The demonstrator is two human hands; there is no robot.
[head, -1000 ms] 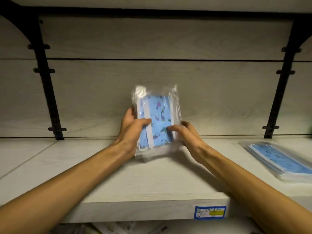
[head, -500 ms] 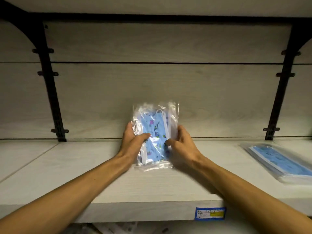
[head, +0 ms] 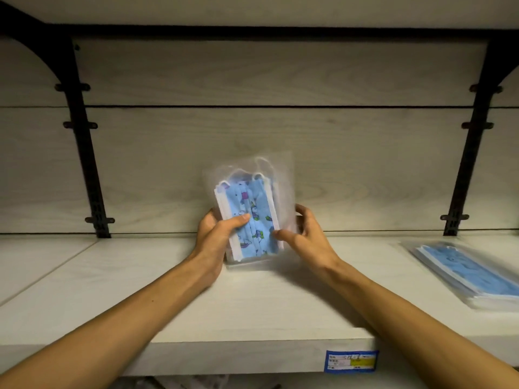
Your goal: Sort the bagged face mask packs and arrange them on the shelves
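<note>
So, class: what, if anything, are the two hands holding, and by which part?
Both hold the bagged mask pack, standing upright on the shelf. The left hand grips its lower left edge, thumb across the front; the right hand pinches its lower right edge.

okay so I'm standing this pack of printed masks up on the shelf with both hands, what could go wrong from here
The upright mask pack looks floppy in its loose clear bag; once your left hand and right hand let go, it may slump or tip forward on the shelf. It also differs from the flat-lying pile of blue mask packs on the right, so the display could end up inconsistent.
</note>
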